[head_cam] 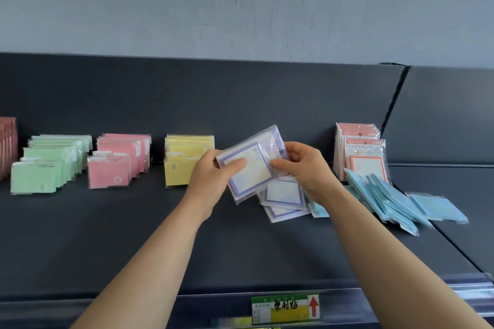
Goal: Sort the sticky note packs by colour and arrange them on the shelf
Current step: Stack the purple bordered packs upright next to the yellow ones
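Purple-bordered white sticky note packs in clear plastic (pixel 247 168), tilted above the dark grey shelf (pixel 107 235), are pinched between the left hand (pixel 213 179) and the right hand (pixel 302 165). Loose purple-bordered packs (pixel 283 199) lie beneath them. Upright yellow packs (pixel 184 160) stand to the left, and fallen pale blue packs (pixel 387 197) lie to the right.

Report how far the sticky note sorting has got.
Done: green packs, pink packs, yellow packs and orange-bordered packs stand in rows by colour. In hand: left hand and right hand grip purple-bordered packs. Left: loose purple packs and blue packs lie scattered on the shelf.
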Motion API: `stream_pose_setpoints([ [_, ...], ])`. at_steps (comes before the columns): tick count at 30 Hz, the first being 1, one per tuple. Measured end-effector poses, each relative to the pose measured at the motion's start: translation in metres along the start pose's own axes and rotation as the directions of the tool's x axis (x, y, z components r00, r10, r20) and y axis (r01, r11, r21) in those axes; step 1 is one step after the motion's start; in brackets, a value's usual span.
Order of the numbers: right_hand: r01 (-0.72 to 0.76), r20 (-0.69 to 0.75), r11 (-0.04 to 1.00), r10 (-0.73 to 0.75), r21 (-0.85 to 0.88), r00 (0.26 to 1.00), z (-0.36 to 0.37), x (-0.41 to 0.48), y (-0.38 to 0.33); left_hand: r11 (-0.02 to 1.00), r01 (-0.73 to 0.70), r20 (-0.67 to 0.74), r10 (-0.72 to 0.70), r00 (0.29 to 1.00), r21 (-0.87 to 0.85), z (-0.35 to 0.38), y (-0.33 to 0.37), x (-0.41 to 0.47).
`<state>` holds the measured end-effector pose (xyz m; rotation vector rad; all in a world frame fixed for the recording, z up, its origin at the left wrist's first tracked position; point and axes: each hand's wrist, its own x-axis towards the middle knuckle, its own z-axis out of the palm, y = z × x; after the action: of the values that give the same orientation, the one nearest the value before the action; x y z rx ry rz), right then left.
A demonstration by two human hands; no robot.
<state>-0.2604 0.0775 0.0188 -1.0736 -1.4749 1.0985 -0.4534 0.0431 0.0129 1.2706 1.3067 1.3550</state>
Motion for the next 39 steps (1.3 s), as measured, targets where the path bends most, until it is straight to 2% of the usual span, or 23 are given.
stream_pose_setpoints([
  [3, 0.024, 0.101, 0.999, -0.020, -0.034, 0.995, 0.003, -0.001, -0.004, 0.981, -0.007, 0.075, -0.007, 0.997, 0.196, -0.013, 0.008, 0.001],
  [5, 0.021, 0.097, 0.995, -0.012, -0.094, 0.995, 0.005, -0.001, -0.002, 0.964, -0.002, 0.115, -0.030, 0.993, 0.266, -0.019, 0.008, -0.001],
  [6, 0.018, 0.069, 0.984, -0.006, -0.179, 0.998, 0.004, -0.001, -0.001, 0.958, 0.000, 0.108, -0.032, 0.994, 0.285, -0.021, 0.007, -0.002],
  [7, 0.017, 0.043, 0.941, -0.002, -0.339, 0.999, 0.002, -0.001, 0.002, 0.959, 0.006, 0.087, -0.032, 0.996, 0.284, -0.024, 0.005, -0.004],
  [9, 0.020, 0.073, 0.713, 0.044, -0.701, 0.996, -0.003, -0.001, 0.007, 0.975, 0.045, 0.030, -0.053, 0.998, 0.220, -0.031, -0.001, -0.006],
  [10, 0.016, 0.105, 0.593, 0.116, -0.805, 0.988, -0.004, -0.005, 0.009, 0.981, 0.061, 0.007, -0.063, 0.998, 0.182, -0.034, -0.004, -0.008],
  [12, -0.015, 0.122, 0.451, 0.273, -0.893, 0.954, 0.000, -0.015, 0.012, 0.988, 0.076, -0.012, -0.075, 0.997, 0.135, -0.040, -0.007, -0.011],
  [14, -0.014, 0.116, 0.393, 0.306, -0.919, 0.945, 0.004, -0.021, 0.015, 0.990, 0.078, -0.023, -0.076, 0.997, 0.116, -0.043, -0.010, -0.011],
  [17, -0.011, 0.078, 0.402, 0.206, -0.916, 0.976, 0.008, -0.021, 0.019, 0.974, 0.071, -0.066, -0.058, 0.996, 0.215, -0.044, -0.012, -0.010],
  [20, -0.066, -0.012, 0.517, 0.107, -0.853, 0.994, 0.010, -0.025, 0.017, 0.954, 0.084, -0.068, -0.067, 0.995, 0.289, -0.042, -0.014, -0.011],
  [23, -0.044, -0.085, 0.650, -0.031, -0.758, 0.996, 0.013, -0.030, 0.014, 0.960, 0.120, -0.013, -0.121, 0.993, 0.254, -0.036, -0.023, -0.010],
  [25, 0.012, -0.069, 0.703, -0.087, -0.711, 0.994, 0.023, -0.037, 0.009, 0.974, 0.147, 0.049, -0.158, 0.986, 0.174, -0.029, -0.026, -0.010],
  [27, 0.078, 0.012, 0.727, -0.096, -0.682, 0.995, 0.037, -0.042, 0.009, 0.979, 0.189, 0.099, -0.196, 0.976, 0.071, -0.020, -0.024, -0.009],
  [30, 0.088, 0.128, 0.724, 0.001, -0.684, 0.992, 0.055, -0.051, 0.016, 0.956, 0.283, 0.170, -0.268, 0.948, -0.072, -0.014, -0.019, -0.010],
  [32, 0.091, 0.138, 0.760, -0.002, -0.644, 0.990, 0.057, -0.053, 0.015, 0.972, 0.232, 0.154, -0.237, 0.959, 0.046, -0.018, -0.022, -0.009],
  [34, 0.054, 0.065, 0.782, -0.018, -0.621, 0.998, 0.049, -0.052, 0.013, 0.974, 0.173, 0.121, -0.192, 0.974, 0.149, -0.025, -0.024, -0.007],
  [35, -0.001, 0.010, 0.750, 0.011, -0.662, 1.000, 0.044, -0.051, 0.012, 0.974, 0.157, 0.097, -0.174, 0.980, 0.165, -0.029, -0.023, -0.007],
  [36, -0.067, -0.035, 0.673, 0.062, -0.737, 0.997, 0.039, -0.049, 0.013, 0.973, 0.139, 0.070, -0.154, 0.986, 0.182, -0.033, -0.023, -0.007],
  [38, -0.157, -0.080, 0.468, 0.180, -0.870, 0.980, 0.034, -0.046, 0.021, 0.973, 0.090, 0.035, -0.099, 0.994, 0.212, -0.042, -0.023, -0.007],
  [39, -0.180, -0.098, 0.397, 0.218, -0.900, 0.971, 0.036, -0.045, 0.023, 0.974, 0.065, 0.021, -0.072, 0.997, 0.216, -0.047, -0.023, -0.008],
])
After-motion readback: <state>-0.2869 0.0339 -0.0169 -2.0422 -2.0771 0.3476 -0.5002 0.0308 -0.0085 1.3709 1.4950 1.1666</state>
